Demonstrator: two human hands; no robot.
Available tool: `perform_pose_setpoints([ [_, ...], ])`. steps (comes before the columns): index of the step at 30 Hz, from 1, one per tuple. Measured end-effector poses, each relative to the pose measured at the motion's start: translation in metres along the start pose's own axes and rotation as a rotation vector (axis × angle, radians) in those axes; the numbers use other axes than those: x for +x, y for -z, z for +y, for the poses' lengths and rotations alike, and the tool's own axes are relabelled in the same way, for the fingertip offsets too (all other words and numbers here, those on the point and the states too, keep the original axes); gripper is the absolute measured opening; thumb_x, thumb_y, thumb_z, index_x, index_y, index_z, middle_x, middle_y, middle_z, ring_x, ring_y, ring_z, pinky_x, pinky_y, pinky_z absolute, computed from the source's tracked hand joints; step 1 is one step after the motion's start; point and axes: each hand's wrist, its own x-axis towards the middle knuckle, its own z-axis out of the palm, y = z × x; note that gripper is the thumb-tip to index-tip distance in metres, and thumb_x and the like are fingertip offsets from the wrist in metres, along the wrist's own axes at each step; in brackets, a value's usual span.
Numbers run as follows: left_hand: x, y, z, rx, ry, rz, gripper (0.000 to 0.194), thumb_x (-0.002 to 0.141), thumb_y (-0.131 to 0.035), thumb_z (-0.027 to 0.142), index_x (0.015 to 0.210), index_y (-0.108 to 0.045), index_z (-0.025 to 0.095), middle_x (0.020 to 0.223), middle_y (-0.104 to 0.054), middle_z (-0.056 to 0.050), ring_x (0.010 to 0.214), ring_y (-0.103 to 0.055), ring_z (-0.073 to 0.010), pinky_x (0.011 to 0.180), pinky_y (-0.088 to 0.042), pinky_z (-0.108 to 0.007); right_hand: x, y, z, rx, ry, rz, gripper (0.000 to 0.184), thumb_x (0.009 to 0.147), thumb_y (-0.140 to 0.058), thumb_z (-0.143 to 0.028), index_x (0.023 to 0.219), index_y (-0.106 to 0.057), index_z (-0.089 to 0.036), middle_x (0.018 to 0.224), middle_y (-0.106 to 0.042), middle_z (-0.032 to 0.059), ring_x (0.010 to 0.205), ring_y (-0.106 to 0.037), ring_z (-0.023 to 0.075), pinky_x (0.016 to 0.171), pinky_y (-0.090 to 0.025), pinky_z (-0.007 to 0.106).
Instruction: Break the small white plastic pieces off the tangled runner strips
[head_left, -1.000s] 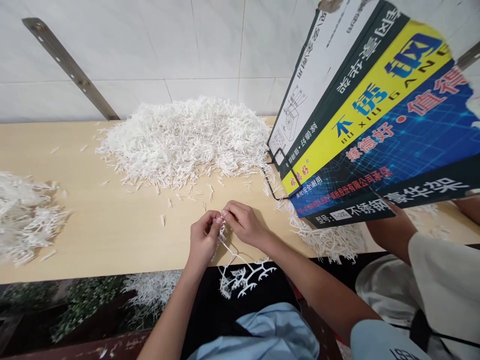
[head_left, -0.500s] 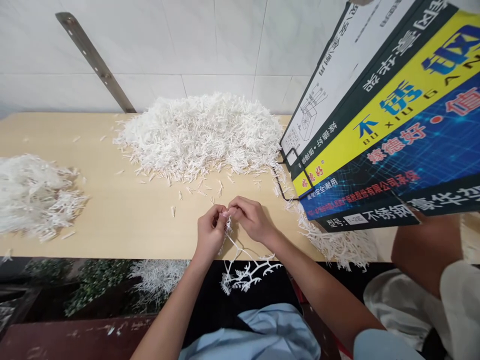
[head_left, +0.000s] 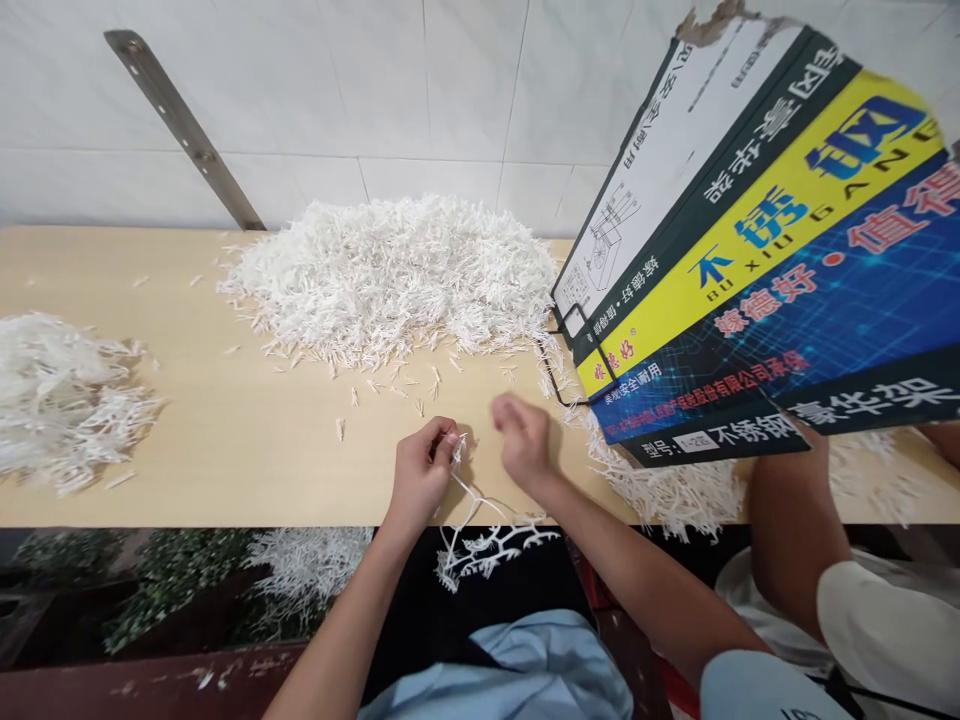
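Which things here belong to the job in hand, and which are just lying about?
Likely in the job:
branching white piece, held in the left hand
heap of white sprigs

Seemingly just about:
printed cardboard
metal bracket
leafy plants

The right hand (head_left: 523, 440) is blurred, the left pile of white pieces (head_left: 67, 400) is cut off by the frame's edge, and the cardboard (head_left: 757, 270) hides part of the neighbouring person's arm (head_left: 795, 500)

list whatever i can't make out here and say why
Head view, grip on the white branching piece: hidden by curled fingers of the left hand.
Head view, fingertips of the right hand: blurred.
Head view, rest of the left pile: cut off by the left edge.
Head view, end of the other person's arm: behind the printed cardboard.
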Motion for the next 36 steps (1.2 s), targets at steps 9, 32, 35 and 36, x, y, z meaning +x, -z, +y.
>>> perform_pose_setpoints([
  [9,-0.001,-0.001,0.003,-0.241,0.096,0.071,0.026,0.094,-0.063,0.044,0.088,-0.063,0.019,0.063,-0.051,0.004,0.056,-0.047,-0.0112,0.052,-0.038,-0.021,0.015,0.003,-0.013,-0.385,0.154,-0.213,0.03,0.106,-0.048,-0.043,0.12,-0.065,-0.023,0.128,-0.066,0.0121,0.12,-0.059,0.0274,0.1,-0.044,0.041],
  [32,-0.001,-0.005,0.006,0.033,0.073,0.15,0.026,0.097,-0.056,0.042,0.097,-0.072,0.021,0.066,-0.062,0.002,0.062,-0.057,-0.0155,0.06,-0.041,-0.025,0.02,0.007,0.006,0.531,-0.423,-0.046,0.03,0.089,-0.071,-0.05,0.103,-0.068,-0.023,0.102,-0.07,0.007,0.08,-0.063,0.0168,0.057,-0.051,0.025],
  [35,-0.002,-0.006,0.006,0.037,0.061,0.119,0.026,0.098,-0.056,0.042,0.096,-0.071,0.021,0.066,-0.062,0.002,0.062,-0.056,-0.0152,0.06,-0.041,-0.025,0.022,0.006,0.008,0.548,-0.414,-0.015,0.041,0.083,-0.08,-0.043,0.119,-0.066,-0.026,0.128,-0.067,0.0086,0.107,-0.067,0.0218,0.071,-0.06,0.028],
  [36,-0.002,-0.006,0.006,0.041,0.055,0.111,0.026,0.098,-0.056,0.042,0.095,-0.071,0.022,0.067,-0.062,0.002,0.063,-0.056,-0.0152,0.06,-0.041,-0.025,0.022,0.006,0.008,0.547,-0.408,0.005,0.044,0.081,-0.082,-0.04,0.119,-0.066,-0.026,0.13,-0.066,0.0086,0.11,-0.068,0.0228,0.074,-0.061,0.029],
])
